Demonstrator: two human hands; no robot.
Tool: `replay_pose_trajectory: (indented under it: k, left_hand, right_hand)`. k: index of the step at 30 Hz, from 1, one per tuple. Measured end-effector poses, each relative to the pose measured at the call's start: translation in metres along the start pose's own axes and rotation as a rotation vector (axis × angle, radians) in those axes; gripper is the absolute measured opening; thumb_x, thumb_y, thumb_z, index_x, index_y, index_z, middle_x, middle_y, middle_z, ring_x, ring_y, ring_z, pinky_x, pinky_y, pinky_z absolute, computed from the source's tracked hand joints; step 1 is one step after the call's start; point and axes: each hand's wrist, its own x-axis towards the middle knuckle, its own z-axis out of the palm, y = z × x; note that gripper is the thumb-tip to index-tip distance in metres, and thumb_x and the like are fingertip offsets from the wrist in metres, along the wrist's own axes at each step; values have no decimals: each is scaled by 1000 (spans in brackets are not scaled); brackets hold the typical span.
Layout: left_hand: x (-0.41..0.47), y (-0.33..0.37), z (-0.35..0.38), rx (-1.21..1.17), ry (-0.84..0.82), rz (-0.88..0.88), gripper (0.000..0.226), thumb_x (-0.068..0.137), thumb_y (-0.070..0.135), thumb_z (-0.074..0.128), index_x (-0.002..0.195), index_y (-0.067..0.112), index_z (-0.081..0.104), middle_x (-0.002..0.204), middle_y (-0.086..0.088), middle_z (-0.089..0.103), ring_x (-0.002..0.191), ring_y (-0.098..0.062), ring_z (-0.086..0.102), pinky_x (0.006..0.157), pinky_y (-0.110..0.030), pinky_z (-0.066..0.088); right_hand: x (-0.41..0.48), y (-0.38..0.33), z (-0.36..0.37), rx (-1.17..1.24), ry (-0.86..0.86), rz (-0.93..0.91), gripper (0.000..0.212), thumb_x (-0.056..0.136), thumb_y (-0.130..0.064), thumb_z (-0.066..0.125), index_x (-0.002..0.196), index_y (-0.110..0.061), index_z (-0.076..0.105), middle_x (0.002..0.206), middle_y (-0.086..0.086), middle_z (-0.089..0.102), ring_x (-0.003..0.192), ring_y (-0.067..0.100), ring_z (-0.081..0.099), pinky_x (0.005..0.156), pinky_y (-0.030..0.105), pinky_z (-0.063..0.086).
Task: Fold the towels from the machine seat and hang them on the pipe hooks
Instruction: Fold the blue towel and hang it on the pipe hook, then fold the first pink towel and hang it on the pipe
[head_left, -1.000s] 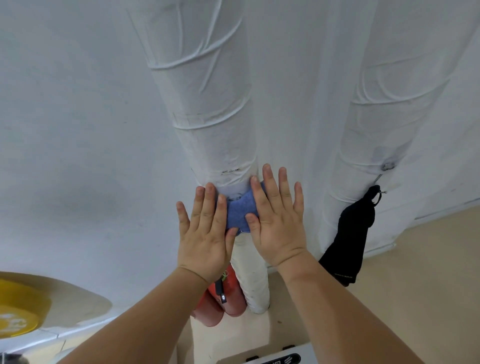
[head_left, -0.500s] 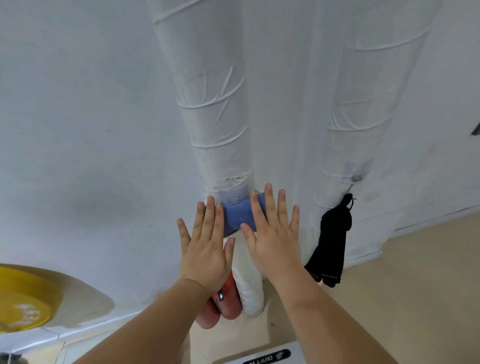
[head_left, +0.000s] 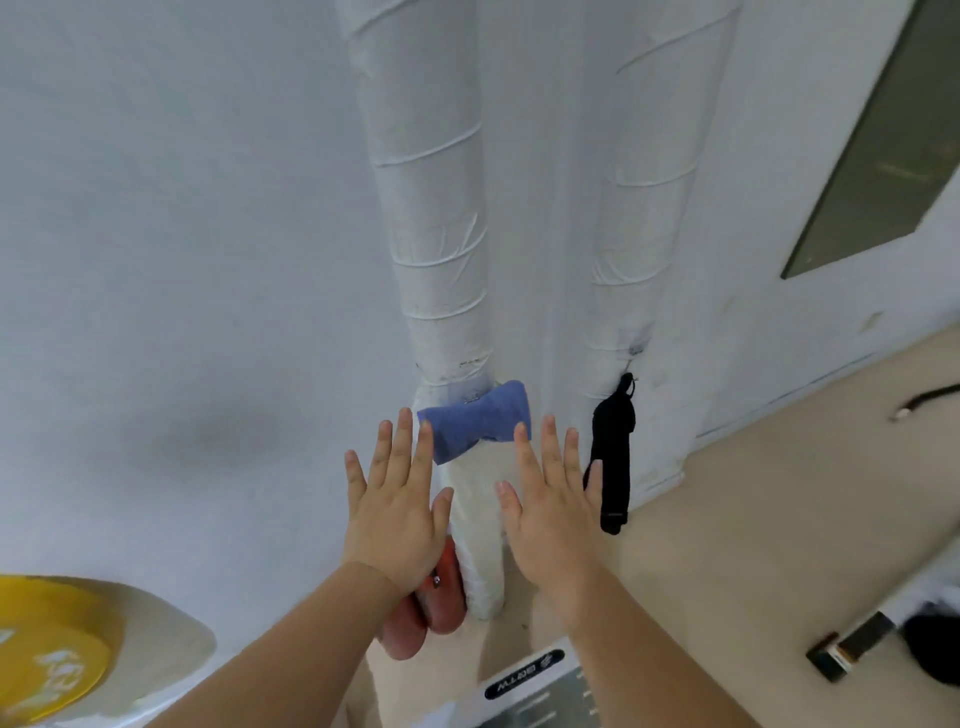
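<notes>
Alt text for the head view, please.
A folded blue towel hangs on the left pipe; the left hand and right hand are spread open just below it, fingertips at its lower edge. A black towel hangs on the right pipe.

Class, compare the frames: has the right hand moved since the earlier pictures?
Yes: against the pipe, the right hand has drawn down and right, off the blue towel.

Blue towel (head_left: 475, 418), black towel (head_left: 614, 457), white wrapped pipes (head_left: 431, 218), yellow disc (head_left: 49, 654)

Blue towel (head_left: 475, 415) on pipe (head_left: 431, 218)
</notes>
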Motion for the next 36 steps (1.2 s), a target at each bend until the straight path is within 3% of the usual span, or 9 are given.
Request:
replay_pose_trajectory:
  k: [3, 7, 9, 12, 15, 19, 27, 33, 36]
  left_hand:
    - [-24, -5, -23, -7, -94, 129, 77, 91, 61, 1, 158, 27, -17, 164, -1, -29, 155, -26, -19, 123, -56, -12]
    - [-62, -13, -46, -44, -150, 307, 82, 88, 65, -1, 160, 26, -8, 167, -5, -21, 156, -29, -12, 121, -56, -11]
    - [-85, -17, -50, -98, -178, 377, 80, 92, 65, 9, 162, 25, 3, 170, -8, -8, 157, -32, -4, 122, -58, -5]
    - [-125, -16, -53, -130, -201, 492, 75, 93, 58, 30, 159, 22, 24, 169, -14, 10, 155, -38, 12, 120, -64, 12]
    - [-171, -4, -60, -211, -270, 562, 73, 96, 56, 39, 160, 25, 21, 169, -12, 8, 155, -37, 9, 122, -62, 10]
    - [-235, 32, -65, -255, -404, 691, 78, 97, 54, 49, 160, 31, 11, 170, -8, -2, 156, -32, 4, 124, -56, 7]
    - [-368, 131, -61, -196, -520, 933, 78, 93, 57, 54, 158, 30, 20, 168, -8, 9, 152, -31, 21, 121, -49, 24]
    - [-488, 220, -53, -141, -663, 999, 75, 95, 55, 49, 159, 33, 16, 170, -5, 8, 153, -31, 18, 124, -49, 18]
    - [-542, 252, -47, -105, -738, 1016, 70, 96, 55, 47, 158, 33, 21, 166, -3, 21, 151, -29, 24, 123, -46, 20]
  right_hand:
    - [-38, -14, -24, -62, -32, 60, 72, 93, -62, -2, 159, -36, -9, 167, -1, -19, 155, 25, -17, 124, 58, -1]
    - [-106, -35, -45, -60, 29, 193, 68, 94, -61, 8, 159, -41, -2, 168, -5, -16, 155, 21, -17, 124, 57, 0]
    - [-145, -48, -53, -40, 39, 282, 68, 95, -61, 9, 160, -40, 3, 169, -4, -13, 156, 22, -13, 122, 57, -2]
    - [-206, -62, -67, -106, -54, 387, 68, 94, -61, 0, 158, -41, -6, 168, -1, -19, 155, 25, -14, 123, 59, -1]
    - [-273, -62, -84, -137, -106, 480, 61, 101, -59, 10, 158, -42, -7, 168, -2, -21, 155, 25, -17, 123, 55, -7]
    - [-366, -46, -106, -198, -124, 645, 68, 93, -64, 3, 158, -42, -1, 168, -1, -17, 156, 25, -14, 123, 54, -6]
    - [-563, 0, -130, -172, -124, 941, 61, 104, -55, 25, 159, -41, 2, 167, -2, -20, 154, 24, -18, 124, 55, -5]
    - [-710, 55, -144, -65, -176, 1070, 62, 103, -52, 30, 159, -39, 7, 169, 0, -13, 156, 26, -10, 124, 56, 2]
    - [-767, 82, -147, -20, -237, 1113, 62, 102, -55, 31, 158, -38, 9, 170, -2, -8, 156, 27, -6, 122, 56, 5]
